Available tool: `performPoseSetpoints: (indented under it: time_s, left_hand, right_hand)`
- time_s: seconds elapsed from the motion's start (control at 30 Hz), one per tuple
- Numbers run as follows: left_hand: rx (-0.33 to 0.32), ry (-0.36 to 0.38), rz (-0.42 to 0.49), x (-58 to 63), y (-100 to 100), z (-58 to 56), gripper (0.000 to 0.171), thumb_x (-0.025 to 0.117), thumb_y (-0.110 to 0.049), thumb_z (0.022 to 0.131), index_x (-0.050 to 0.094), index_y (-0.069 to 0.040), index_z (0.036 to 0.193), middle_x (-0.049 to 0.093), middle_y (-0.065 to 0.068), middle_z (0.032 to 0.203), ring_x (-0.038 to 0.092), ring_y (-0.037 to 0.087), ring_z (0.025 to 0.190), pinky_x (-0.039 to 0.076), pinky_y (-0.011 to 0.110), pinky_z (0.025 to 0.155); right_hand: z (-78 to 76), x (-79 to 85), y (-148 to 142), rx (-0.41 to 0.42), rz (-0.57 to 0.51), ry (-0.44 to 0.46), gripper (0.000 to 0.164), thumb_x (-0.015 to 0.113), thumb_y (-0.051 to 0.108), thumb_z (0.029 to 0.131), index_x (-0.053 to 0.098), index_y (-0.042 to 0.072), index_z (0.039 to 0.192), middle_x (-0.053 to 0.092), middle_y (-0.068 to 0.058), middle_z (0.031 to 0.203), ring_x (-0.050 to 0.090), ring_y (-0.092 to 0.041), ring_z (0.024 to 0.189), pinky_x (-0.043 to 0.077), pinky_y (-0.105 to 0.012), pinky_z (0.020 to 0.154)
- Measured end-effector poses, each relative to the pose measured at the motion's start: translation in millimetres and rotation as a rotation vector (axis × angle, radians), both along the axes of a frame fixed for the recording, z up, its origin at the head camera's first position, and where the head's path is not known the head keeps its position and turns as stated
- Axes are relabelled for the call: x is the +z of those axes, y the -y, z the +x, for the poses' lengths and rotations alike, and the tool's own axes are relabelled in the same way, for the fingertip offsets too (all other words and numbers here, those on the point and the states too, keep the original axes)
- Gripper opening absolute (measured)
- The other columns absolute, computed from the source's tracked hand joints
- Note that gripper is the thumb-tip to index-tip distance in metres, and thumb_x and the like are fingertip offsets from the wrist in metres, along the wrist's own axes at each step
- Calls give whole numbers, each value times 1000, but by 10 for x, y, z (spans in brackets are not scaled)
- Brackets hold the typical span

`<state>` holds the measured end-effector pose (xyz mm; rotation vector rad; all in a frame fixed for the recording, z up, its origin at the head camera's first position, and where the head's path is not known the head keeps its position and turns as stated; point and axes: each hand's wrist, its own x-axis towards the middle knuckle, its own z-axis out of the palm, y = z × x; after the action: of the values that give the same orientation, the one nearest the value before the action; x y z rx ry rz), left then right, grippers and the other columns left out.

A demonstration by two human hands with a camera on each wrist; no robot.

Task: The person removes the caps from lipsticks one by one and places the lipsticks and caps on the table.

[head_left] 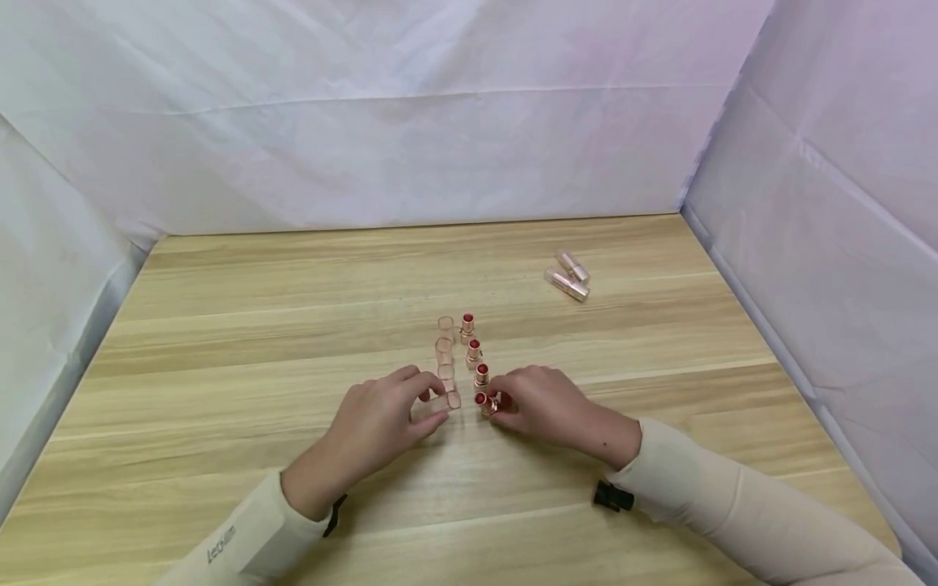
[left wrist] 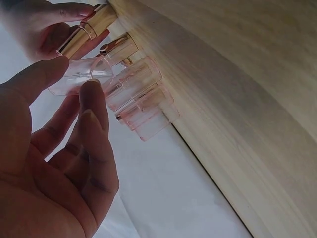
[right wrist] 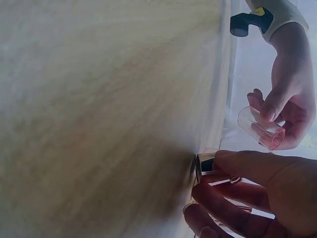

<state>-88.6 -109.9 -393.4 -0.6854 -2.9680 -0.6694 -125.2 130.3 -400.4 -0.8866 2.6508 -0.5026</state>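
Observation:
My left hand (head_left: 381, 417) pinches a clear pinkish lipstick cap (left wrist: 79, 74) between thumb and fingertips, at the near end of a row of clear caps (head_left: 444, 348). Across a small gap, my right hand (head_left: 545, 403) holds an uncapped lipstick (head_left: 485, 401) by its gold base, thumb on one side and fingers on the other. Its red tip points up in the head view. Behind it, other uncapped red lipsticks (head_left: 474, 348) stand upright in a line beside the caps. The right wrist view shows the gold base (right wrist: 205, 166) close to the tabletop.
Two capped lipsticks (head_left: 567, 281) lie on their sides toward the back right of the wood-grain table (head_left: 256, 325). White cloth (head_left: 410, 163) hangs behind the table and along both sides. A black strap piece (head_left: 612, 496) is at the right wrist.

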Motion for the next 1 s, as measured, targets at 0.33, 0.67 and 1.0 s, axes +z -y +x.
performPoseSetpoints:
  time_s: [0.33,0.67,1.0]
  left_hand:
    - [-5,22,2,-23,-18,-16,21,80,-36,84,71,-24,99,70,-9,86,50,1,59,39,22,51]
    - [-10,95,-25,-45,-69,-50,19,80,-35,84,72,-25,97,75,-11,89,49,0,56,40,25,52]
    - [-16,116,-45,-100,-100,-82,19,81,-33,84,72,-24,98,77,-10,89,63,4,65,42,27,53]
  right_hand:
    - [3,-14,-5,16,-21,-29,14,79,24,86,75,17,98,68,12,77,57,-3,66,45,-20,58]
    - [-2,-25,-31,18,-51,-28,11,81,24,84,70,22,83,64,14,72,51,2,63,42,-21,56]
    - [-27,-39,-77,3,-34,-13,15,82,28,83,71,20,88,63,11,73,51,-1,63,41,-22,55]
